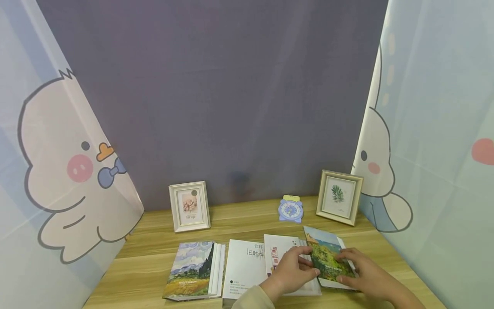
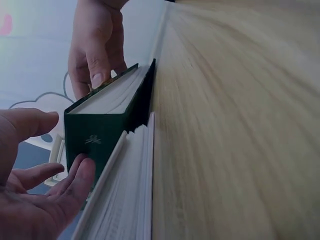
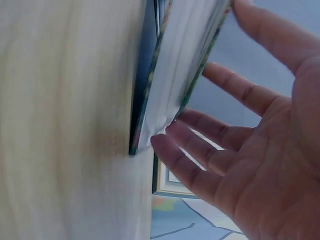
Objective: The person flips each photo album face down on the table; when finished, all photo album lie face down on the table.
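Note:
A photo album with a painted landscape cover (image 1: 328, 259) lies tilted at the right end of a row of albums. My left hand (image 1: 292, 269) is at its left side, fingers loosely bent beside the dark green spine (image 2: 95, 140) in the left wrist view. My right hand (image 1: 364, 272) touches the album's right side. In the right wrist view, the fingers (image 3: 190, 172) reach to the page edge, fairly straight. Next to it, partly behind my left hand, lies a white album with a colored print (image 1: 274, 249).
Further left lie a white album with Chinese lettering (image 1: 241, 266) and a painted-cover photo album (image 1: 191, 268). At the back stand a floral picture frame (image 1: 189, 207), a blue clock-shaped object (image 1: 290, 210) and a leaf picture frame (image 1: 339, 197). Fabric walls surround the wooden table (image 1: 131, 266).

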The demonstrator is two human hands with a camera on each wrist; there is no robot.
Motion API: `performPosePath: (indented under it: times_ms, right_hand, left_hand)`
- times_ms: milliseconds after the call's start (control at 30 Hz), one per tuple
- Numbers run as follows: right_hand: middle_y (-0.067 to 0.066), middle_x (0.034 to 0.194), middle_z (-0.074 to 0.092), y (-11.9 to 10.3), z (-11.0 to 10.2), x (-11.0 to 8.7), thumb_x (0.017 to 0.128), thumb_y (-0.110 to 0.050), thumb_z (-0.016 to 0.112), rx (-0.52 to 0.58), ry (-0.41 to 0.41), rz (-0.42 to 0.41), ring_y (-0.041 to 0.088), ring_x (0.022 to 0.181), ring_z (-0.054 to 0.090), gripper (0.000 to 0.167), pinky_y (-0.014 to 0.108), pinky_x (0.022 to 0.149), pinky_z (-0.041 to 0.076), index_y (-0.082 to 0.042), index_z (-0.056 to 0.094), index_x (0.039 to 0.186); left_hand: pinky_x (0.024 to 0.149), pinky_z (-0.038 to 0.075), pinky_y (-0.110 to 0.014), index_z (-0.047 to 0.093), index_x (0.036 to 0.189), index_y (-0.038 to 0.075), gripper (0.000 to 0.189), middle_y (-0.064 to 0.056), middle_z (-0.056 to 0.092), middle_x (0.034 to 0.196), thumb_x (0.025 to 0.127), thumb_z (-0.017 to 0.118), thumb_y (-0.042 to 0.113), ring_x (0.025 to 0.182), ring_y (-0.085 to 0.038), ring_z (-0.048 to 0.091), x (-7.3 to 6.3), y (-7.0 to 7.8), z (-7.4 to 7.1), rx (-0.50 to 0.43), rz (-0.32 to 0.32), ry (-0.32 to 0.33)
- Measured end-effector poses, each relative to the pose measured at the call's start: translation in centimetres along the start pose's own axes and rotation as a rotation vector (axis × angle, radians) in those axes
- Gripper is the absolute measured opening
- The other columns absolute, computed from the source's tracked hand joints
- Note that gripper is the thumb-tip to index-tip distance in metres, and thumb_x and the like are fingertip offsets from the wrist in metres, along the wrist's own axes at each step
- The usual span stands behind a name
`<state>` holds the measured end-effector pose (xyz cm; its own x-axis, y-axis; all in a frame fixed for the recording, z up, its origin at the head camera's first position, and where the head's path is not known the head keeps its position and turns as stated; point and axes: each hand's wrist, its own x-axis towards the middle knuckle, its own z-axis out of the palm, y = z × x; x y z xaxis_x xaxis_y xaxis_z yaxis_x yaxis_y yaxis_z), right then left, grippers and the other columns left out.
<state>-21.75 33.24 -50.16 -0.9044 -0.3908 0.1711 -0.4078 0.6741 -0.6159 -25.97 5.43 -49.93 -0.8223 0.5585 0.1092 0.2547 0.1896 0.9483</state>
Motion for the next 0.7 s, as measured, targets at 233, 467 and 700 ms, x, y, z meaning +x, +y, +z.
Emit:
performPosePath:
  times_ms: [233, 467, 700]
  right_hand:
    - [0.018, 0.139, 0.055, 0.0, -0.1, 0.4, 0.101, -0.031, 0.073, 0.117, 0.01, -0.004, 0.05, 0.123, 0.057, 0.049, 0.042, 0.08, 0.061, -0.006, 0.058, 0.141]
    - [0.03, 0.147, 0.047, -0.5, -0.5, 0.7, 0.105, -0.025, 0.068, 0.196, 0.0, 0.033, 0.058, 0.125, 0.051, 0.05, 0.034, 0.084, 0.059, -0.003, 0.052, 0.147]
    - [0.031, 0.152, 0.042, -0.9, -0.6, 0.8, 0.107, -0.025, 0.064, 0.24, -0.024, 0.065, 0.06, 0.128, 0.047, 0.051, 0.044, 0.086, 0.06, -0.002, 0.048, 0.15]
  left_hand:
    - [0.085, 0.059, -0.02, 0.057, 0.144, 0.001, 0.051, 0.001, 0.058, 0.134, 0.095, 0.072, 0.001, 0.105, -0.009, 0.067, -0.1, 0.4, 0.5, -0.145, 0.056, 0.057]
    - [0.103, 0.054, -0.03, 0.056, 0.147, 0.011, 0.065, 0.007, 0.052, 0.136, 0.087, 0.08, 0.001, 0.125, -0.017, 0.061, 0.0, 0.5, 0.7, -0.152, 0.075, 0.055]
    - [0.091, 0.059, -0.029, 0.051, 0.151, 0.015, 0.073, 0.005, 0.044, 0.141, 0.088, 0.082, -0.003, 0.127, -0.023, 0.061, -0.2, 0.6, 0.8, -0.258, 0.056, 0.019]
